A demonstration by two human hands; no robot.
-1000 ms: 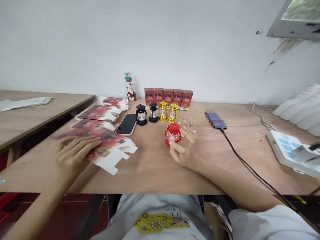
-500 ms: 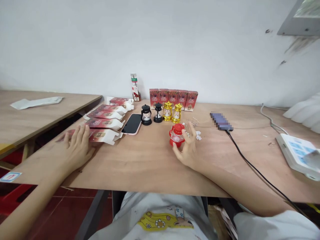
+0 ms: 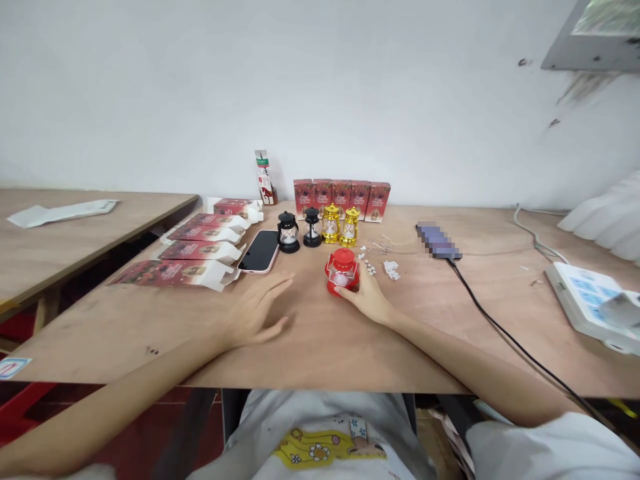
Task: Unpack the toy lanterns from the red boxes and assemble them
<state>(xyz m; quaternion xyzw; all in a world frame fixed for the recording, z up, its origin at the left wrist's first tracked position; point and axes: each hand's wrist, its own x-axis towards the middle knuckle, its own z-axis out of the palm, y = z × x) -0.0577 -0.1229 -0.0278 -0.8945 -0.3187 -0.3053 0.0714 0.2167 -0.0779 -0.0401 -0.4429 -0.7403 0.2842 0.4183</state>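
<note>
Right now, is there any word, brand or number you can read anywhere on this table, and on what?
No text reads clearly.
Boxes by the wall: print too small.
Flat cartons: print blurred.
Bottle: label too small.
White pad, right: keys unreadable.
Sticker, far left: red mark, blurred.
Lantern in right hand: no lettering seen.

Bare table near; 4 lanterns block behind.
</note>
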